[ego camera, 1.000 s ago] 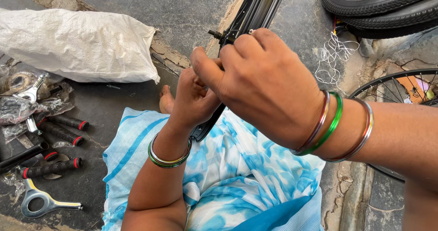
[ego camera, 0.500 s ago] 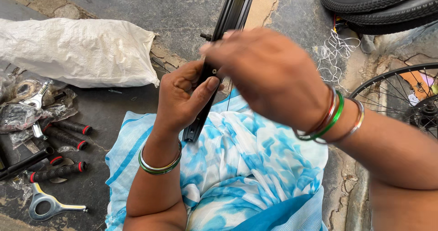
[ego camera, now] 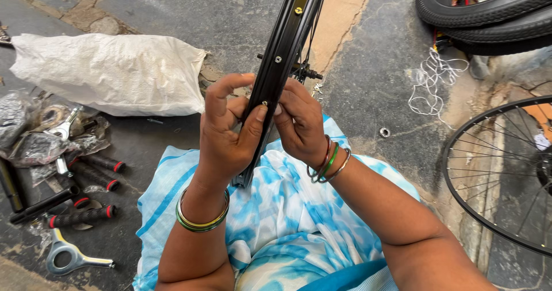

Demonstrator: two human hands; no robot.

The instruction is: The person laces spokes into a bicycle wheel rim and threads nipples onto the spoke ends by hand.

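Blue-and-white patterned cloth (ego camera: 287,222) covers lap. Black metal bicycle wheel rim (ego camera: 282,55) stands upright above it. Left hand (ego camera: 230,136) and right hand (ego camera: 302,124): fingers closed around rim, pinching a nipple hole. Advice: steady rim, align squarely. Beyond: white woven sack (ego camera: 109,72), black tyres (ego camera: 483,9).

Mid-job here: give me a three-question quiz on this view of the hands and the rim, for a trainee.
1. True or false: both hands grip the black wheel rim.
2. Which lies left of the lap? A) black tools with red-tipped handles B) a coil of white wire C) a spoked wheel
3. Which thumb lies across the rim's inner face beside a spoke hole?

Key
1. True: left hand and right hand close on the rim.
2. A: the tools; the wire and spoked wheel are to the right.
3. The left.
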